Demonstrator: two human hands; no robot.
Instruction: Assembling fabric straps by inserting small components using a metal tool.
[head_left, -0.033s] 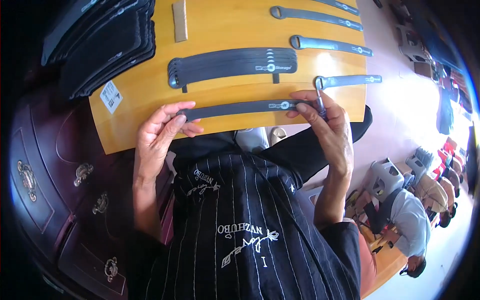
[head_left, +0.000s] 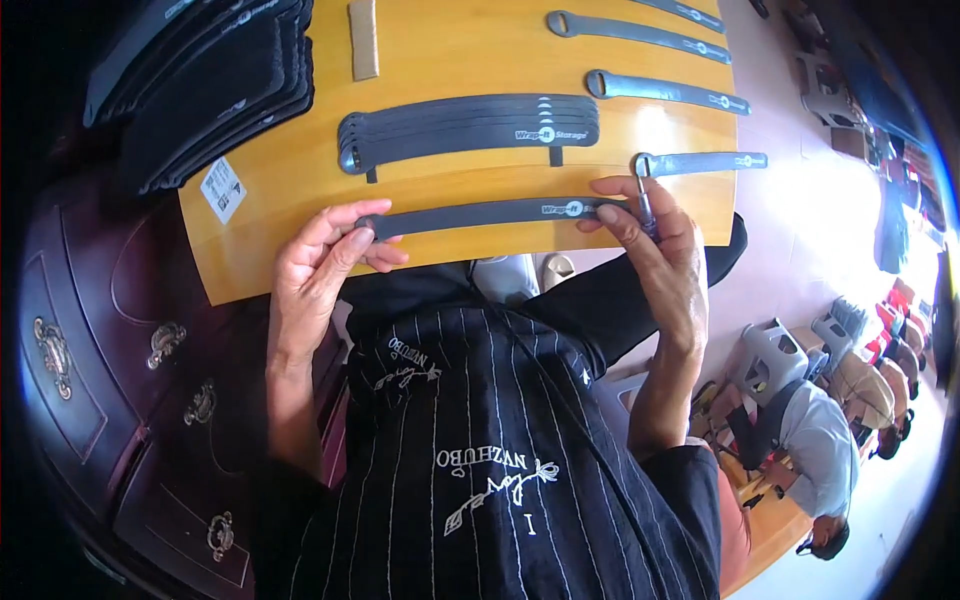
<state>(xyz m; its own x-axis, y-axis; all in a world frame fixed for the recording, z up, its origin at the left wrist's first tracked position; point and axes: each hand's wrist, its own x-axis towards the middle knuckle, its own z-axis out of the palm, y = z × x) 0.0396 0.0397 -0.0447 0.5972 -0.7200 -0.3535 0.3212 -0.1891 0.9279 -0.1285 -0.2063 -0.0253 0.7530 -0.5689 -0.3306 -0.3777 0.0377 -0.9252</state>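
Dark gray strap (head_left: 480,215) was held stretched nearly level between two bare hands over the near edge of a yellow wooden bench (head_left: 450,50). Its left end was pinched between the thumb and forefinger of the left hand (head_left: 325,255), with the lower fingers spread loosely beneath. Its right end was gripped by the right hand (head_left: 655,240), the thumb laid across the near face and the forefinger extended along the far side. A slim metallic item (head_left: 645,208) was also lodged among the right hand's fingers. Both forearms were angled upward from below, well apart, with the wrists turned inward so that the hands were brought face to face. Whether the bench was touched by the strap could not be told. Just beyond, a fanned row of overlapping straps (head_left: 470,130) was laid out, while looped straps (head_left: 670,90) were spaced along the right side. Black pieces (head_left: 220,110) were piled at far left.
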